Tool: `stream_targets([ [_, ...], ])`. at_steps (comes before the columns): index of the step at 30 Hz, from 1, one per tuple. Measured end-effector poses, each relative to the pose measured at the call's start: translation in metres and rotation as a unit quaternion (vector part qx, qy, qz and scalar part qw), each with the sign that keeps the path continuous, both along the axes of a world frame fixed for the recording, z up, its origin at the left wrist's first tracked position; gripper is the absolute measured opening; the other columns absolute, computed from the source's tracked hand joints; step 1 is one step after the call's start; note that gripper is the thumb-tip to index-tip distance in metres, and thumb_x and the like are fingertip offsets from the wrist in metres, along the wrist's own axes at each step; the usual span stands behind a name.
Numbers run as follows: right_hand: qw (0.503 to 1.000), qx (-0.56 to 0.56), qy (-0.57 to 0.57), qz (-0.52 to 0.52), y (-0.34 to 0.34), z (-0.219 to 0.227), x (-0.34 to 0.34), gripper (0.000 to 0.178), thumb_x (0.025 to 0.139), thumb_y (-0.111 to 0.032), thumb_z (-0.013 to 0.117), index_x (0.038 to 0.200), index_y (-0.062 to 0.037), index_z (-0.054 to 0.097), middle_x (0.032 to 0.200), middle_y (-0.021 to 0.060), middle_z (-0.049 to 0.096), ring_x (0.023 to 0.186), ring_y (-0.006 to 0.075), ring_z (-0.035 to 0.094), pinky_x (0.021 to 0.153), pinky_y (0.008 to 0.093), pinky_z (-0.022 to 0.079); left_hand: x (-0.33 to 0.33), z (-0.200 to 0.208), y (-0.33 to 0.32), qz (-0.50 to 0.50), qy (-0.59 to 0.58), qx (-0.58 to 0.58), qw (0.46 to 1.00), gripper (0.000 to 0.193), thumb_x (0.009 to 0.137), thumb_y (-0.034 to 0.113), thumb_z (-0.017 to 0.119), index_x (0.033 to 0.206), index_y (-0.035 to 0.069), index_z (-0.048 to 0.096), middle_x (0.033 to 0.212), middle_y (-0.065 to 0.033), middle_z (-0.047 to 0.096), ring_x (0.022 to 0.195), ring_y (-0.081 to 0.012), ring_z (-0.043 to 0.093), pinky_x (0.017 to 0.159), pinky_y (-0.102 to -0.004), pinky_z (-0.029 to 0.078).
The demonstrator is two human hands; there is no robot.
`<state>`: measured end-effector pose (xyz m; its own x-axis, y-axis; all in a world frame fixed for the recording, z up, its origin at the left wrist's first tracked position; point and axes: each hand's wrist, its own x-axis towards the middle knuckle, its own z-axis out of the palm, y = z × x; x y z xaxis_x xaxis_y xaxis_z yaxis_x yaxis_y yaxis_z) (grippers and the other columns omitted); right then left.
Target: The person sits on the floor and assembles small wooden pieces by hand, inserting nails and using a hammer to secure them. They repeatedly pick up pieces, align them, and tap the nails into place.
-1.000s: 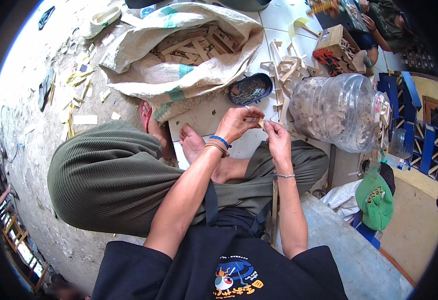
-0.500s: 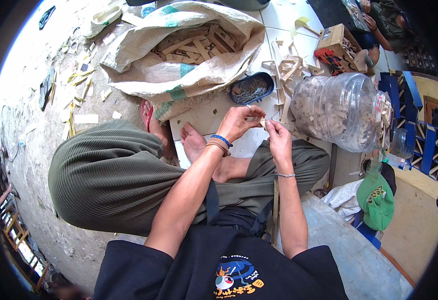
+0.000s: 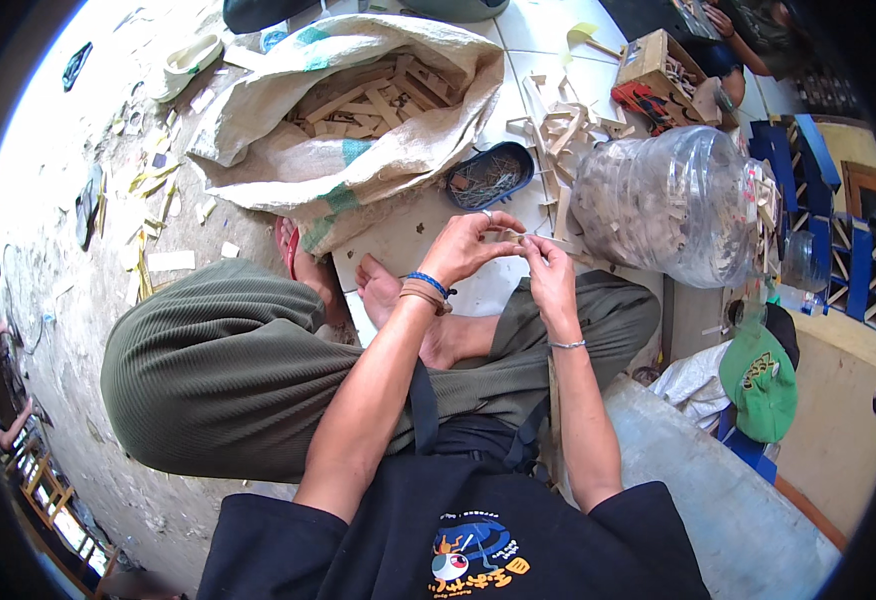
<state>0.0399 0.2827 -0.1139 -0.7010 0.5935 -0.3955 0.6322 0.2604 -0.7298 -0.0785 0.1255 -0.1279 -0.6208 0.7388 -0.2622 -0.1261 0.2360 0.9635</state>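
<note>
My left hand point(image 3: 466, 248) and my right hand point(image 3: 552, 275) meet above the tiles in front of my crossed legs. Both are closed, fingertips pinched on a small pale wooden piece point(image 3: 520, 238) that is mostly hidden by the fingers. Just beyond them lies a dark blue oval tray point(image 3: 531, 160) holding thin metal-looking pins or nails. To the right of the tray, thin wooden strips and joined pieces point(image 3: 561, 130) are heaped on the tiles. A large clear plastic jar point(image 3: 648, 205) full of small wooden bits lies on its side by my right hand.
A wide woven sack point(image 3: 248, 160) of wooden strips point(image 3: 378, 105) stands ahead. At the far right is a wooden box point(image 3: 646, 62) of small pieces, near another person's hand point(image 3: 720, 20). A green cap point(image 3: 758, 385) hangs at the right. Scraps litter the concrete floor point(image 3: 68, 330).
The view has shifted slightly, so the surroundings sit a little further left and up. My hands stay together at the small wooden piece, with the fingers slightly rearranged.
</note>
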Motion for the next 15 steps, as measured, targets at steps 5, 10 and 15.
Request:
stream_targets([
  [5, 0.998, -0.009, 0.058, 0.007, 0.0, -0.004, 0.002, 0.036, 0.106, -0.031, 0.066, 0.117, 0.0015, 0.077, 0.098, 0.0119, 0.081, 0.092, 0.0162, 0.074, 0.085, 0.0314, 0.056, 0.004, -0.004, 0.004, 0.036, -0.011, 0.043, 0.998, 0.033, 0.092, 0.028, 0.085, 0.117, 0.007, 0.079, 0.111, -0.0049, 0.08, 0.106, -0.0168, 0.074, 0.097, -0.0361, 0.058],
  [10, 0.999, -0.006, 0.042, 0.008, 0.0, -0.001, 0.002, 0.036, 0.105, -0.031, 0.066, 0.116, 0.0008, 0.077, 0.097, 0.0115, 0.081, 0.091, 0.0161, 0.074, 0.083, 0.032, 0.056, 0.006, -0.008, 0.004, 0.047, -0.052, 0.078, 0.994, 0.024, 0.095, 0.015, 0.081, 0.114, 0.001, 0.078, 0.116, -0.01, 0.08, 0.106, -0.0158, 0.075, 0.096, -0.0317, 0.06],
  [15, 0.999, 0.024, 0.019, 0.011, -0.001, 0.001, -0.001, 0.037, 0.104, -0.034, 0.068, 0.115, -0.0004, 0.078, 0.096, 0.0126, 0.081, 0.09, 0.0169, 0.075, 0.082, 0.0334, 0.056, 0.006, -0.01, 0.003, 0.049, -0.068, 0.08, 0.993, 0.018, 0.097, 0.011, 0.078, 0.111, 0.0, 0.077, 0.119, -0.012, 0.079, 0.108, -0.0164, 0.074, 0.097, -0.0316, 0.06],
])
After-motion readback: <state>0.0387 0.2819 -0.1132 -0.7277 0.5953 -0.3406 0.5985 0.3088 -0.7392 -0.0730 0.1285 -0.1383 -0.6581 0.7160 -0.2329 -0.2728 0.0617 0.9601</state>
